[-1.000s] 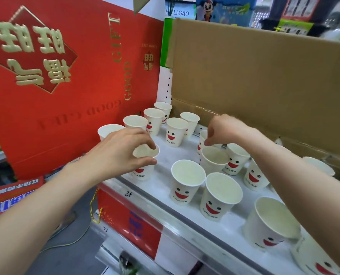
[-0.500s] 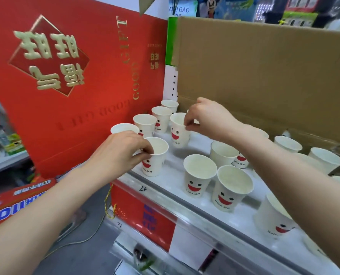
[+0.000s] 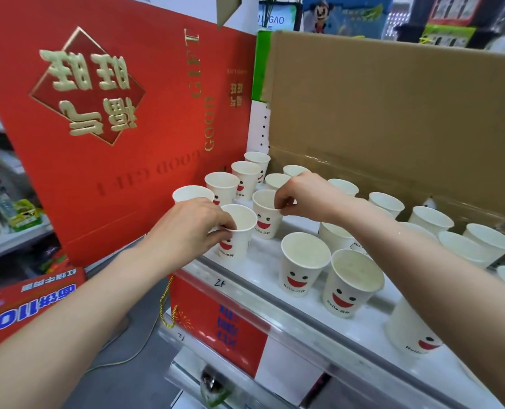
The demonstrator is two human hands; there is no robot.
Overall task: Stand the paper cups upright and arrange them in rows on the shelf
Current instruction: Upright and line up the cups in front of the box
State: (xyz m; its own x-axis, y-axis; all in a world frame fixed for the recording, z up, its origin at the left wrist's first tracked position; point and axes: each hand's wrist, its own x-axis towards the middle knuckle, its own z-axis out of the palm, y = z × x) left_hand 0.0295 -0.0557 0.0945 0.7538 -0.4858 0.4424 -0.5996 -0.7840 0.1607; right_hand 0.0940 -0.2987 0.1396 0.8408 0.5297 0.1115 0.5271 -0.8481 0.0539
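Both hands pinch cup rims. The left hand point(image 3: 192, 228) holds the front cup point(image 3: 236, 236); the right hand point(image 3: 303, 196) holds the next cup point(image 3: 267, 216), at 1 o'clock from it. Both cups stand straight up on the shelf point(image 3: 260, 261), mouths up, red smiles to the front. More cups point(image 3: 303, 273) stand toward 3 o'clock. A second ago the right hand was over cups farther toward 3 o'clock; the left hand had the same cup.

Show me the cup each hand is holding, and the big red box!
Left-hand cup point(image 3: 241, 239): head view, on its front wall just under the rim.
Right-hand cup point(image 3: 265, 224): head view, on its red smile.
Red box point(image 3: 127, 172): head view, on its big flat face.
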